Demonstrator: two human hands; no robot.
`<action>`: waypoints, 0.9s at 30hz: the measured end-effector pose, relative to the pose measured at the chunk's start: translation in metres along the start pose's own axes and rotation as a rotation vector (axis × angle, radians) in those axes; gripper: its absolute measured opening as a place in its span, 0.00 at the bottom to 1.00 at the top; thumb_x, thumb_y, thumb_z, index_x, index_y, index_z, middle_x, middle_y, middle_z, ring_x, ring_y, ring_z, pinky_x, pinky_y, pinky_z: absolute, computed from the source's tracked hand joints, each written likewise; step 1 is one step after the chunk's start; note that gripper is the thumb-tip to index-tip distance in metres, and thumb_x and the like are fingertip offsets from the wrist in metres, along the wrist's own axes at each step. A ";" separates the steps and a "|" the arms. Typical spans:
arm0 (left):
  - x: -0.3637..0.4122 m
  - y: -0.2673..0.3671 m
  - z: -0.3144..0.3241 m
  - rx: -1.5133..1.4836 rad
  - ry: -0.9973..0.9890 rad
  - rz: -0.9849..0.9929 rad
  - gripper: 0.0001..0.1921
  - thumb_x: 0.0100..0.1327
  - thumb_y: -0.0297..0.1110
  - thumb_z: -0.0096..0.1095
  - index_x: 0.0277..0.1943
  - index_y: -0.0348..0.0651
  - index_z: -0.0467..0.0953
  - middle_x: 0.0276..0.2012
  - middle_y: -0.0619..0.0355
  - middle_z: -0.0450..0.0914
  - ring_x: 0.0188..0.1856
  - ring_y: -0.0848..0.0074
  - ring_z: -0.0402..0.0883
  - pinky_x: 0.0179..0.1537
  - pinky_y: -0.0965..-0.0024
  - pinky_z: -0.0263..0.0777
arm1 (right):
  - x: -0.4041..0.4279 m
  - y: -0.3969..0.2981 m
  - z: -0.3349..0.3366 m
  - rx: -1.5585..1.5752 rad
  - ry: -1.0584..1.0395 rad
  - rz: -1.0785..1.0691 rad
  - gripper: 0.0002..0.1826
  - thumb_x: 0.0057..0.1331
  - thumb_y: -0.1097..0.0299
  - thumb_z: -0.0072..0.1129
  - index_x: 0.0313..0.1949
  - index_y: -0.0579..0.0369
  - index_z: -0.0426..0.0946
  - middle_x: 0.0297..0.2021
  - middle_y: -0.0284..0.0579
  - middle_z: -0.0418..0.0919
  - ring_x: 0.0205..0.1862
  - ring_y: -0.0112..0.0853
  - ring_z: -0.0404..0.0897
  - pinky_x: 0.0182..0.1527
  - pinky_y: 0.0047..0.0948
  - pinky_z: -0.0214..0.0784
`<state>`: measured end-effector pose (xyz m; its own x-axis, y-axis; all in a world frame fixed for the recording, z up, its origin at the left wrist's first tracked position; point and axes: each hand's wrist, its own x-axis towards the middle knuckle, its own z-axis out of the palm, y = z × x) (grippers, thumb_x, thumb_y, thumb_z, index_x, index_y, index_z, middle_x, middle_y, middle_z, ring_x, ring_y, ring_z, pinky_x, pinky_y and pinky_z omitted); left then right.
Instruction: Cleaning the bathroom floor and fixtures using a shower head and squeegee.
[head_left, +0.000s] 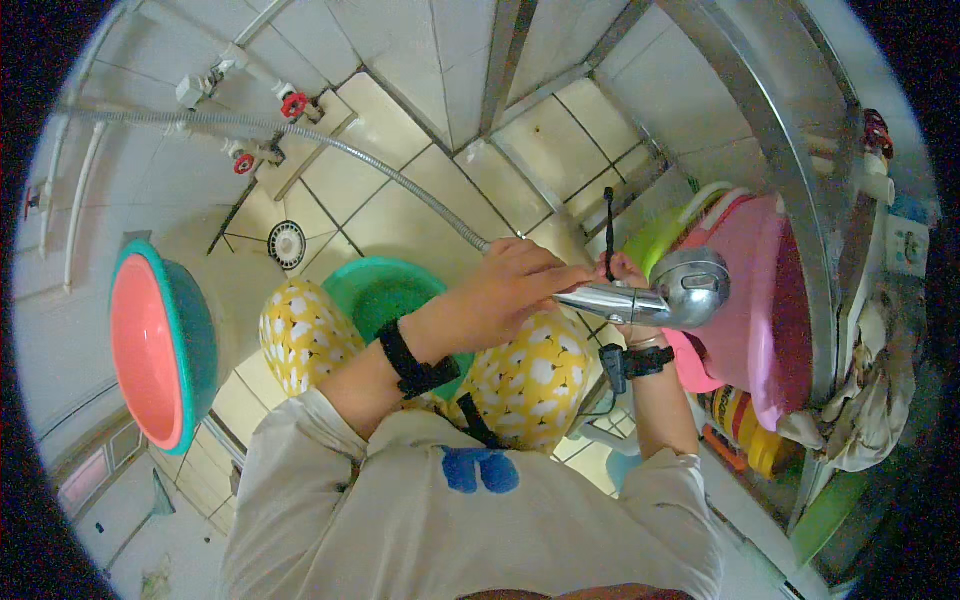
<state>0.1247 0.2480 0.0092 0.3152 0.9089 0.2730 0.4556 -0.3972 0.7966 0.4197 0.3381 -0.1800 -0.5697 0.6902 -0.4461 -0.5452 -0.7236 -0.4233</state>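
Note:
In front of me, my left hand (521, 289) is closed around the handle of a chrome hand shower head (686, 291), which points to the right. A ribbed metal hose (390, 174) runs from that hand toward the upper left wall. My right hand (628, 271) sits just behind the shower head, which hides much of it. A slim black brush (610, 232), shaped like a toothbrush, stands up from its fingers. Below my left hand, between my knees in yellow patterned trousers (536, 375), a green plastic basin (386, 281) rests on the tiled floor. Its inside is partly hidden.
A pink basin (146, 349) nested in a teal one (199, 352) leans at the left. Pink (757, 300) and lime-green (660, 229) plastic tubs stand at the right beside a metal frame (814, 225). Red-handled valves (294, 105) and a floor drain (287, 244) lie ahead.

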 end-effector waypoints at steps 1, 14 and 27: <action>-0.004 -0.003 0.000 -0.014 -0.018 -0.010 0.18 0.59 0.31 0.51 0.53 0.46 0.68 0.44 0.53 0.74 0.46 0.60 0.70 0.49 0.60 0.58 | 0.000 0.000 0.001 0.024 -0.011 0.047 0.22 0.58 0.50 0.52 0.44 0.53 0.69 0.40 0.43 0.74 0.44 0.41 0.71 0.51 0.46 0.66; -0.115 -0.064 -0.026 0.032 0.047 -0.394 0.21 0.54 0.23 0.55 0.53 0.45 0.70 0.38 0.53 0.73 0.44 0.61 0.69 0.47 0.62 0.58 | 0.030 0.054 0.029 -0.511 0.339 0.162 0.05 0.67 0.67 0.42 0.36 0.49 0.68 0.25 0.33 0.70 0.17 0.20 0.63 0.17 0.16 0.55; -0.101 -0.050 -0.055 0.122 0.125 -0.665 0.19 0.55 0.21 0.51 0.51 0.43 0.70 0.39 0.51 0.73 0.44 0.59 0.69 0.49 0.62 0.57 | 0.045 0.044 0.000 -0.882 0.374 0.326 0.09 0.69 0.63 0.38 0.37 0.54 0.66 0.22 0.35 0.70 0.20 0.22 0.65 0.23 0.21 0.59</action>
<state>0.0240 0.1828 -0.0282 -0.1588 0.9695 -0.1867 0.6119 0.2451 0.7520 0.3697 0.3373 -0.2187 -0.2981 0.5236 -0.7981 0.3378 -0.7241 -0.6013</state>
